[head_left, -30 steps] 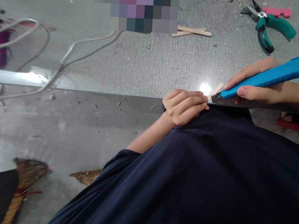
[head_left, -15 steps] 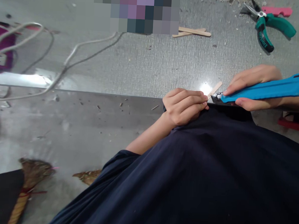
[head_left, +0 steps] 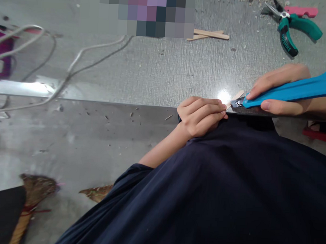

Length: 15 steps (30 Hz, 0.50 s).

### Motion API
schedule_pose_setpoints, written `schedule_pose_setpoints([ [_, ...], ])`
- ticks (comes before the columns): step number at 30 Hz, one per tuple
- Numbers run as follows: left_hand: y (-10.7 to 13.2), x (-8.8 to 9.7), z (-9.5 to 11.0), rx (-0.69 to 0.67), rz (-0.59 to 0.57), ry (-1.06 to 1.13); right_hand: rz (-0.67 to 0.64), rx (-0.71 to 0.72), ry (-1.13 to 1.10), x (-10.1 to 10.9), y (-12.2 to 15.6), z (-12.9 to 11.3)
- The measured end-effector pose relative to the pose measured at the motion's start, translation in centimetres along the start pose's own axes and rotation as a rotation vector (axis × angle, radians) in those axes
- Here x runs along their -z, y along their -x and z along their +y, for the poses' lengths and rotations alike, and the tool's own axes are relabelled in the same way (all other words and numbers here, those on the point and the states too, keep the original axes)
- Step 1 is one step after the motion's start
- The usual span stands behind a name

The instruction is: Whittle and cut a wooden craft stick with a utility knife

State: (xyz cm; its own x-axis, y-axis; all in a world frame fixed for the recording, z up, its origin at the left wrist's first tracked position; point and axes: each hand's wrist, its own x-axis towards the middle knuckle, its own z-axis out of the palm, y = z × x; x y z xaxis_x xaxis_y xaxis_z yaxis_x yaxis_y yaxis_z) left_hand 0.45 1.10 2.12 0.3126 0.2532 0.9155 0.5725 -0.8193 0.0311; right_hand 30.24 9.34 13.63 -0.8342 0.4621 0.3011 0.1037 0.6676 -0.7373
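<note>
My left hand (head_left: 203,116) is closed on the lower end of a wooden craft stick (head_left: 239,94) at the table's front edge. The stick slants up and to the right from my fingertips, and its held end is hidden. In my right hand (head_left: 281,86) is a blue utility knife (head_left: 295,90), gripped between thumb and fingers. The knife's short metal blade (head_left: 236,103) lies across the stick, close to my left fingertips, and covers part of it.
Two crossed craft sticks (head_left: 211,35) lie farther back on the grey table (head_left: 154,74). Green-handled pliers (head_left: 289,30) rest beside a pink tool (head_left: 302,12) at the back right. A pale cable (head_left: 79,55) runs across the left side. A broom (head_left: 36,188) is on the floor.
The knife has tilted, its rear end rising in view, and its blade has come over the stick. My right hand has shifted slightly upward; my left hand stays in place.
</note>
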Motion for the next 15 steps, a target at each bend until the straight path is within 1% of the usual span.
schedule_pose_setpoints([
  [2,0.21,-0.07,0.04,0.031,-0.030,-0.017,-0.043,-0.044,0.000,0.34,0.00,-0.16],
  [3,0.19,-0.11,0.06,0.029,-0.023,-0.016,-0.067,-0.068,0.000,0.50,-0.04,-0.26],
  [5,-0.03,-0.18,0.07,-0.005,0.031,0.001,-0.088,-0.102,-0.008,0.69,-0.13,-0.47],
  [7,-0.26,-0.23,0.06,-0.032,0.069,0.008,-0.083,-0.136,-0.027,0.67,-0.20,-0.59],
  [12,-0.08,-0.24,0.04,-0.007,0.040,-0.024,-0.025,-0.155,-0.089,0.22,-0.07,-0.36],
  [15,-0.19,-0.37,0.05,-0.018,0.072,0.014,-0.045,-0.175,-0.112,0.32,0.01,-0.26],
])
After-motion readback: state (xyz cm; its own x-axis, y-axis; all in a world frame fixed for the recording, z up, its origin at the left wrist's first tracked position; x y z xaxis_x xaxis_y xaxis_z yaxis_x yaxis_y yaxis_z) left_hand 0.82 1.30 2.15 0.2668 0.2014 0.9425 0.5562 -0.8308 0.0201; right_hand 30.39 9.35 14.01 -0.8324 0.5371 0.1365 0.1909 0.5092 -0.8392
